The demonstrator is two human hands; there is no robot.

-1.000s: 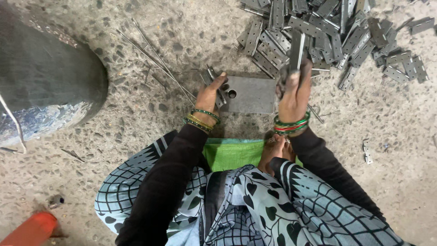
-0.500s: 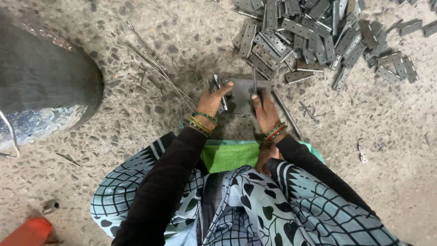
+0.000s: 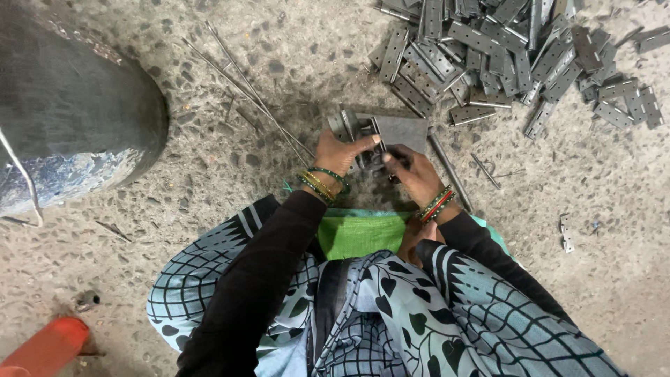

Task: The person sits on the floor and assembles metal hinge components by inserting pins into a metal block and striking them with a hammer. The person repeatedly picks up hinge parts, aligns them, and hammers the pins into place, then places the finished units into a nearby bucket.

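Note:
My left hand point(image 3: 340, 151) grips a grey metal hinge piece point(image 3: 349, 127) at the left edge of a dark metal block point(image 3: 406, 130) on the floor. My right hand point(image 3: 412, 172) rests just in front of that block, fingers curled over a small metal part that is mostly hidden. Both wrists carry bangles. The two hands almost touch each other over the block's near edge.
A large heap of grey metal hinges point(image 3: 502, 56) lies at the top right. Thin metal rods point(image 3: 244, 87) lie across the floor to the left. A big dark metal vessel point(image 3: 70, 112) sits at far left, a red object point(image 3: 42, 345) at bottom left. A green cloth point(image 3: 359, 234) covers the lap.
My right hand came down from the hinge heap to the near edge of the block, beside my left hand. The left hand stayed at the block's left side.

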